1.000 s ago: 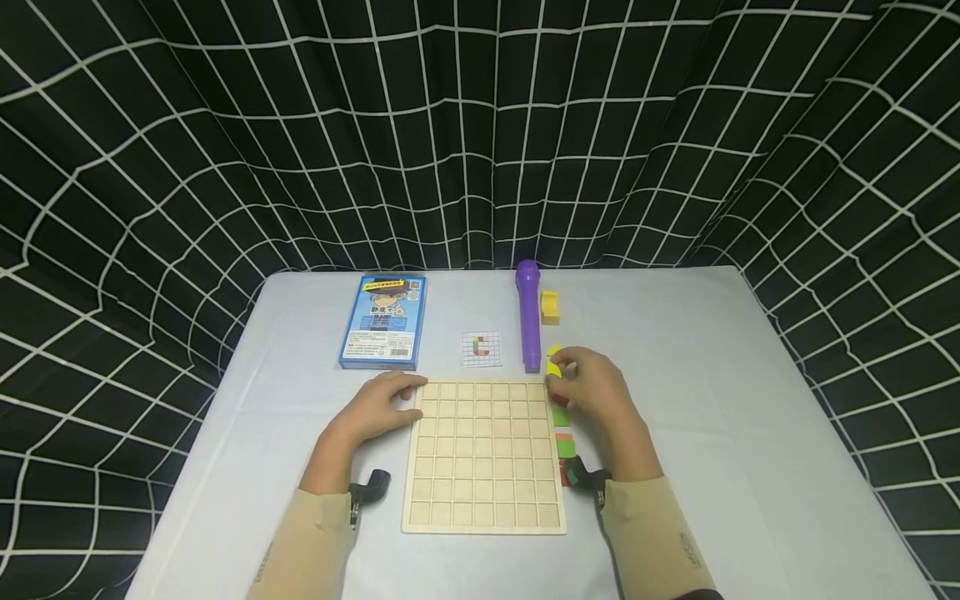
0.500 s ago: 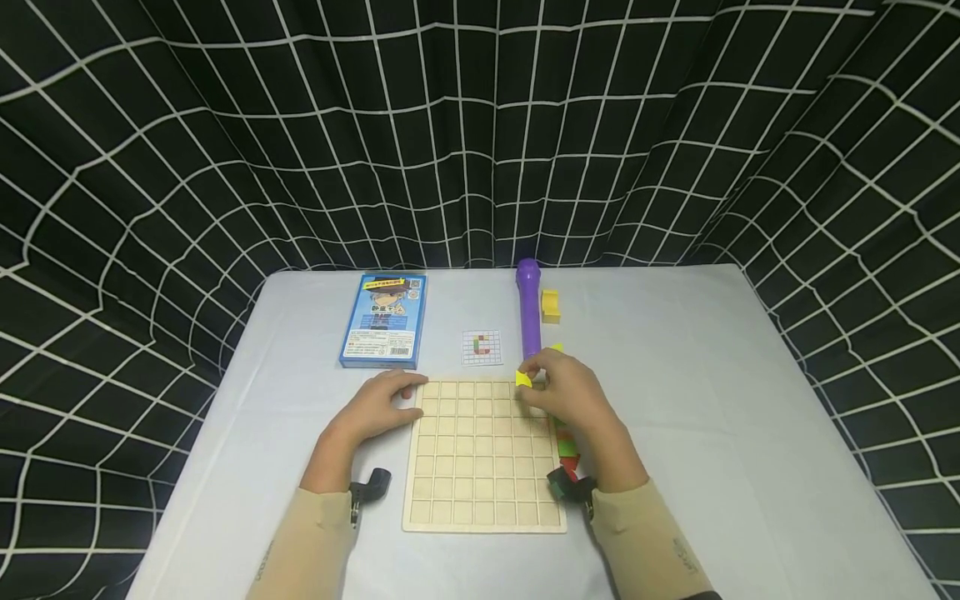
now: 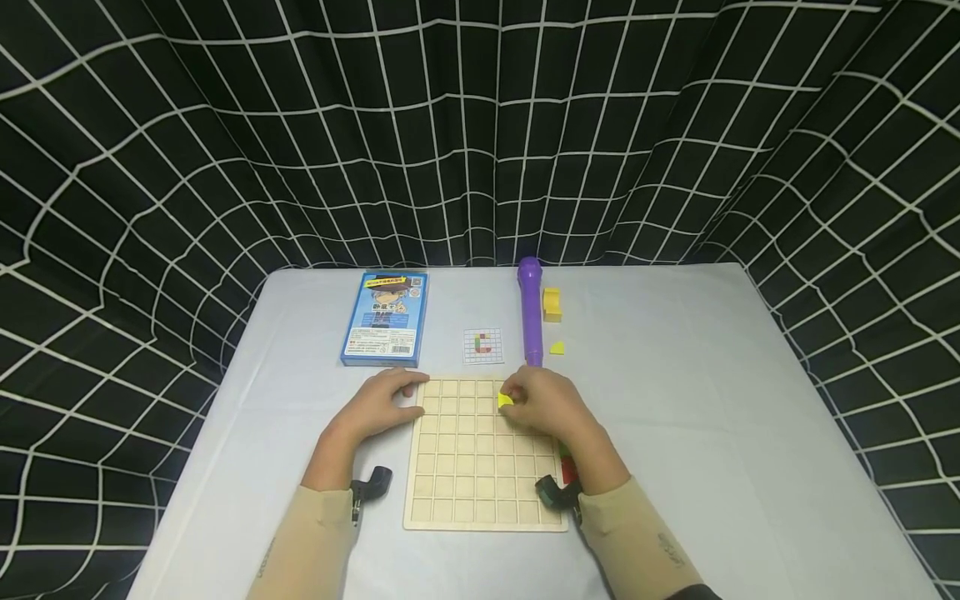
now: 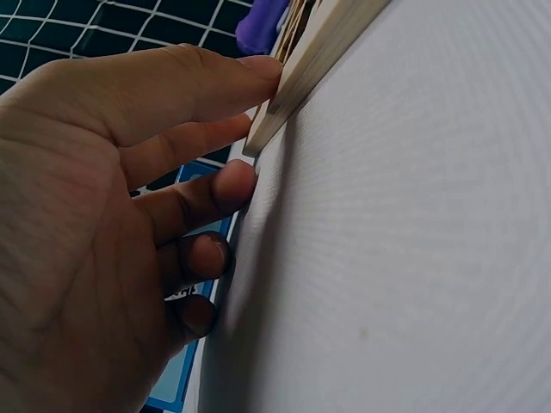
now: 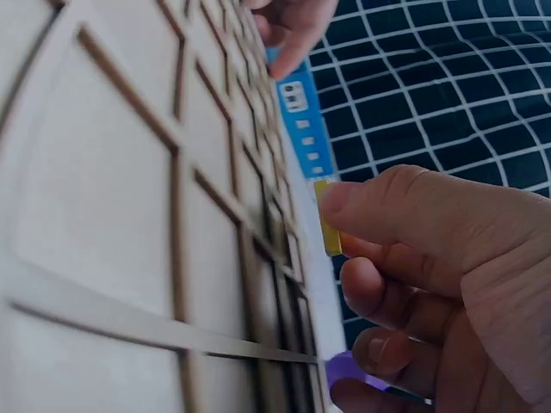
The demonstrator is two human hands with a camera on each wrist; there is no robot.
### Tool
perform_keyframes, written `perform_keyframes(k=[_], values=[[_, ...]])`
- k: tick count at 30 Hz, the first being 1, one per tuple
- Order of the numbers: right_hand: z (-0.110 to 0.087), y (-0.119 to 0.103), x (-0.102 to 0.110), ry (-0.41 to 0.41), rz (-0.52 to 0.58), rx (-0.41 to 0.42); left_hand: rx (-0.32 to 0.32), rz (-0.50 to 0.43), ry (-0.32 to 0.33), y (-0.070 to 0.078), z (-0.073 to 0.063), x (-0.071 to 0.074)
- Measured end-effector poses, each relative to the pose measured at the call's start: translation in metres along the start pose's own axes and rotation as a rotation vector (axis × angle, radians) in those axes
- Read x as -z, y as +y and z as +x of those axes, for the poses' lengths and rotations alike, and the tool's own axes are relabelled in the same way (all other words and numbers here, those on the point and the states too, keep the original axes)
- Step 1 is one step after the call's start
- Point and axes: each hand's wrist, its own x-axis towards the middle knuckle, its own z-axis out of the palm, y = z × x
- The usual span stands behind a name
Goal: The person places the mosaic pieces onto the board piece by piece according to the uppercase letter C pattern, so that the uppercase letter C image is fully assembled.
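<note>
My right hand (image 3: 550, 404) pinches a small yellow tile (image 3: 505, 402) between thumb and fingers, over the upper right part of a wooden grid board (image 3: 467, 467). In the right wrist view the yellow tile (image 5: 328, 219) is seen edge-on, close to the grid. My left hand (image 3: 378, 408) lies beside the board's upper left corner. Its thumb and index fingertip touch the board's edge (image 4: 301, 82) in the left wrist view, while the other fingers bend loosely with nothing in them. A small card with a coloured grid pattern (image 3: 483, 346) lies just beyond the board.
A blue box (image 3: 384, 319) stands at the back left. Right of the card lie a purple microphone-shaped stick (image 3: 530, 308), a yellow block (image 3: 552, 305) and a yellow piece (image 3: 557, 348). A red piece (image 3: 567, 469) shows beside the board, partly behind the right wrist.
My right hand has picked the yellow tile from the pieces at the board's right and carried it left over the board. The left hand has stayed at the board's corner.
</note>
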Motion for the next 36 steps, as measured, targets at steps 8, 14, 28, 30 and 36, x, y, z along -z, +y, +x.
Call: perform_keyframes(k=[8,14,28,30,36], values=[[0.0,0.001,-0.007,0.0,-0.048,-0.009,0.004,0.0,-0.002,0.001,0.001,0.001],[0.0,-0.002,-0.009,0.036,-0.063,-0.014,0.009,0.009,-0.001,0.002,0.002,0.002],[-0.003,0.002,0.009,0.06,0.004,-0.045,0.033,-0.017,0.001,0.003,-0.004,0.0],[-0.004,0.005,0.016,0.073,0.021,-0.042,0.039,-0.021,-0.002,0.004,-0.004,0.0],[-0.007,0.024,0.034,0.068,0.059,-0.047,0.027,-0.02,0.003,0.005,-0.003,0.002]])
